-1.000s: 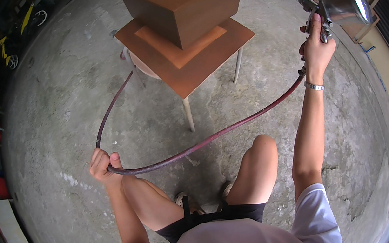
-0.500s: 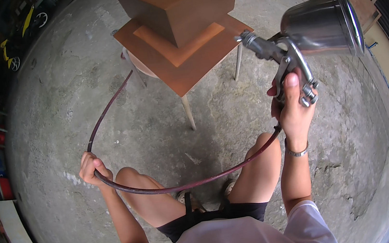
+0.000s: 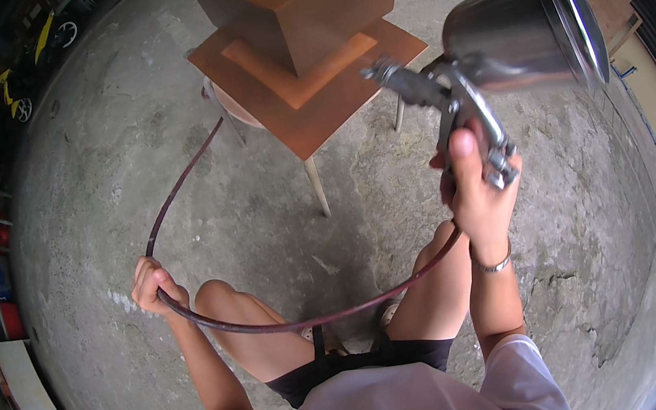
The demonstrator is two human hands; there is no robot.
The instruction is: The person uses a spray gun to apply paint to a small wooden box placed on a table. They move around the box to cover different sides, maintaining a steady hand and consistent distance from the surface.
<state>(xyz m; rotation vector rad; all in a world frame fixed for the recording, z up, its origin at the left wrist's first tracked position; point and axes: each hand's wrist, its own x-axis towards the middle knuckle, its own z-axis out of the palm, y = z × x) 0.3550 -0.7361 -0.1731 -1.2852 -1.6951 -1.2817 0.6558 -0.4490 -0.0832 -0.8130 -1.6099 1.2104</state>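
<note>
My right hand (image 3: pixel 483 190) is closed round the handle of a metal spray gun (image 3: pixel 449 92), its thumb along the back. A large silver paint cup (image 3: pixel 511 31) sits on the gun, and the nozzle points left toward a brown box (image 3: pixel 305 19). From under the gun's handle a dark red air hose (image 3: pixel 318 321) sags across in front of my knees. My left hand (image 3: pixel 158 285) grips that hose at the left, and from there it runs up behind the stool. The box rests on a square brown board (image 3: pixel 355 95), with a lighter orange band round its base.
A round stool (image 3: pixel 318 190) with pale legs holds up the board. Grey concrete floor (image 3: pixel 97 192) surrounds it. Wooden panels (image 3: pixel 607 7) lean at the far right. Shelves with containers (image 3: pixel 1 278) line the left edge, and a yellow-and-black wheeled thing (image 3: pixel 39 52) stands far left.
My right hand has moved left and slightly up with the spray gun, bringing the nozzle nearer the board and box. My left hand stays nearly in place on the hose.
</note>
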